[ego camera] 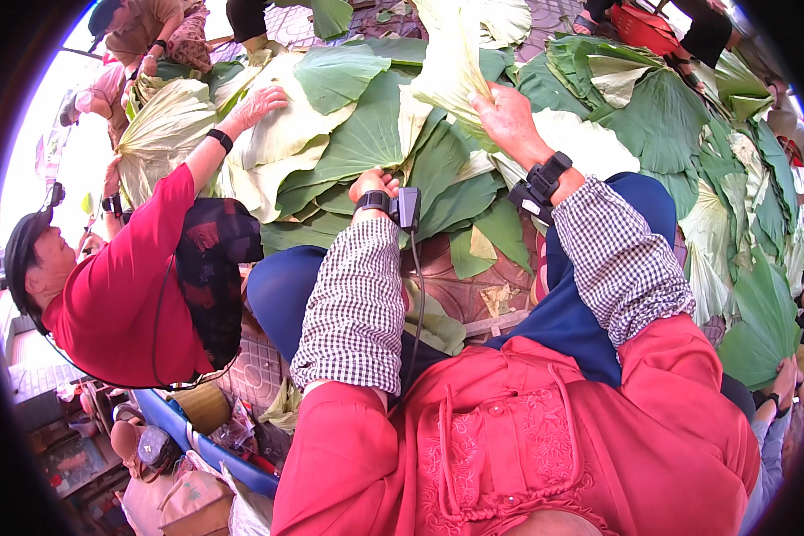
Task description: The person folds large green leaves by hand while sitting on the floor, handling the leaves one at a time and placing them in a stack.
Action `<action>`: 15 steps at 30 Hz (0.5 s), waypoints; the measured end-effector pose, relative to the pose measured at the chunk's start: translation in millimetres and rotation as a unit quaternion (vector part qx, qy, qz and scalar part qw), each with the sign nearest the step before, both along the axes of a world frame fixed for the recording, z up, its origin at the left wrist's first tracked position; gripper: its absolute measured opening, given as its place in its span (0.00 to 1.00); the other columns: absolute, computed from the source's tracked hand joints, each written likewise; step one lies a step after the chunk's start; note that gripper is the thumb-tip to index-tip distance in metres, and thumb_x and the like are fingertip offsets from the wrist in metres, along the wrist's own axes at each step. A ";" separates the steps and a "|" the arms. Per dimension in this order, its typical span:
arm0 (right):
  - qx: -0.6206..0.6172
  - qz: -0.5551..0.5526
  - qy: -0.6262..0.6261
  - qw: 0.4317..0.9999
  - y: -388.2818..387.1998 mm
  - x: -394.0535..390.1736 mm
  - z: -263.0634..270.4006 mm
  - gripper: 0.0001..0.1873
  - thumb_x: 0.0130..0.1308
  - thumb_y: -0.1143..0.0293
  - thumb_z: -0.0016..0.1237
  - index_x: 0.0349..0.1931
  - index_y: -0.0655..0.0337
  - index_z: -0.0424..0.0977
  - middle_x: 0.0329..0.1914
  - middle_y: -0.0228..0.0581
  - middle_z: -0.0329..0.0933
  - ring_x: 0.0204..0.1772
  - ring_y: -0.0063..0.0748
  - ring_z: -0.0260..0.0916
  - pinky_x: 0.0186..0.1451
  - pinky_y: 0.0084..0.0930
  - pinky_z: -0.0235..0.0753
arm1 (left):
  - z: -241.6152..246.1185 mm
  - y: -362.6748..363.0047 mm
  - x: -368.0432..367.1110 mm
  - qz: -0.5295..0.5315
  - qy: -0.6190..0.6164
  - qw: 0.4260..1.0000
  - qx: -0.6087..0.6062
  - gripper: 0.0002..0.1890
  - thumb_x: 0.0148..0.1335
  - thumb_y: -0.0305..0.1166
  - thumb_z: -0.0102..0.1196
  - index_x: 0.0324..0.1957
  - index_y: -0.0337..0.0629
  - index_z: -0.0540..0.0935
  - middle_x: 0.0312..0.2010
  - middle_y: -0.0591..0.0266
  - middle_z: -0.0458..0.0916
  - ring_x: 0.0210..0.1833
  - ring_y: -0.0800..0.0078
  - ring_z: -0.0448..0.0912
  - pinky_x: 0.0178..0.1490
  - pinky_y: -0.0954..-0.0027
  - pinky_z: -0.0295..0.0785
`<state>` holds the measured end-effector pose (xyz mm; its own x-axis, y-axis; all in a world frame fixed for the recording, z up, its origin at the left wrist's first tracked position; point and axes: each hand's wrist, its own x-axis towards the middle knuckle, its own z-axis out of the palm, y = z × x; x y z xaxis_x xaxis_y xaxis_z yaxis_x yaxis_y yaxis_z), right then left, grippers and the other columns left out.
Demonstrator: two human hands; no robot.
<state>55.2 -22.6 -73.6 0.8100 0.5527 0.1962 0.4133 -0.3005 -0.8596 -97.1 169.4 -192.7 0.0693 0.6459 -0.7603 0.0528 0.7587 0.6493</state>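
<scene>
My right hand [508, 124] grips the narrow end of a pale yellow-green lotus leaf [452, 63], thumb on top, and the leaf rises away from me. Lower and to the left, my left hand [373, 184] has its fingers curled at the pointed base of a folded green lotus leaf [355, 137]. That leaf lies fanned out over a layered heap of green lotus leaves [442, 181]. Pale undersides of other lotus leaves [285, 134] show left of it. My left palm is hidden from view.
At left, a person in a red top [127, 295] reaches a hand [258, 107] over the leaves. More lotus leaves [656, 120] are heaped at right, where another person's hand [785, 378] holds one. A leaf scrap [499, 298] lies on the paving between my feet. Bags [194, 502] stand lower left.
</scene>
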 end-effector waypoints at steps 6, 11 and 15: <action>0.049 -0.034 0.014 0.998 -3.5 10.5 0.0 0.14 0.60 0.62 0.41 0.39 0.59 0.76 0.29 0.52 0.76 0.37 0.54 0.73 0.40 0.41 0.71 | 30.4 -18.1 9.1 0.001 0.078 0.991 0.109 0.07 0.51 0.27 0.53 0.28 0.32 0.79 0.20 0.54 0.79 0.18 0.68 0.76 0.19 0.71 0.70; 0.018 0.034 -0.069 0.997 9.2 -5.9 0.1 0.12 0.64 0.62 0.41 0.37 0.61 0.74 0.28 0.50 0.75 0.36 0.53 0.73 0.39 0.40 0.70 | 50.5 -32.2 -3.2 -0.128 0.043 0.930 0.342 0.05 0.46 0.26 0.57 0.19 0.36 0.77 0.15 0.62 0.75 0.17 0.76 0.70 0.21 0.74 0.66; 0.056 0.120 0.045 0.990 7.3 -15.7 -29.2 0.14 0.65 0.61 0.43 0.40 0.60 0.76 0.31 0.51 0.77 0.34 0.46 0.74 0.39 0.34 0.72 | 100.2 -80.8 15.7 -0.252 -0.084 0.911 0.315 0.05 0.49 0.25 0.58 0.21 0.36 0.77 0.18 0.66 0.76 0.20 0.82 0.72 0.23 0.77 0.70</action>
